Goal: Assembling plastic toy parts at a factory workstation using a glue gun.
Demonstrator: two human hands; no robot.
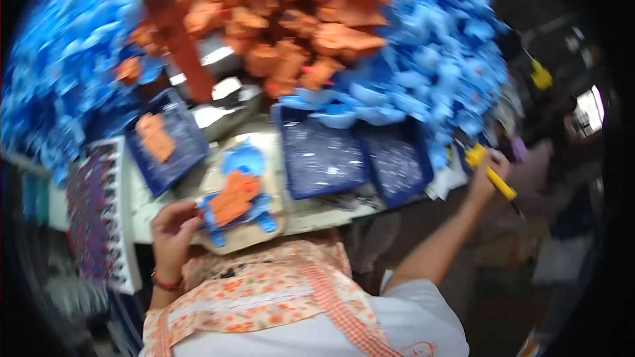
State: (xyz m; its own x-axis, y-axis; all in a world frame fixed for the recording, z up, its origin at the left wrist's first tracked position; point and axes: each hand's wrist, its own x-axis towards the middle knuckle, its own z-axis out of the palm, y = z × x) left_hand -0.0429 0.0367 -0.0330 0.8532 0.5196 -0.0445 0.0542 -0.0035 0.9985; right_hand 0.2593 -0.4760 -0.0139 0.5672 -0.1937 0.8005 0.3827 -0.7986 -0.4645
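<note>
On a pale board in front of me lies a plastic assembly, an orange piece set over blue parts. A rounded blue piece sits at its far end. Beside the assembly's left edge is my left hand, thumb and forefinger curled toward each other at a blue part; blur hides what lies between the tips. Out to the right, beyond the table's edge, my right hand is closed around a yellow screwdriver, which is held at a slant.
Heaps of blue parts and orange parts cover the far side. Dark blue trays hold small shiny pieces; another tray carries an orange part. A white-edged rack stands left. A yellow object hangs right.
</note>
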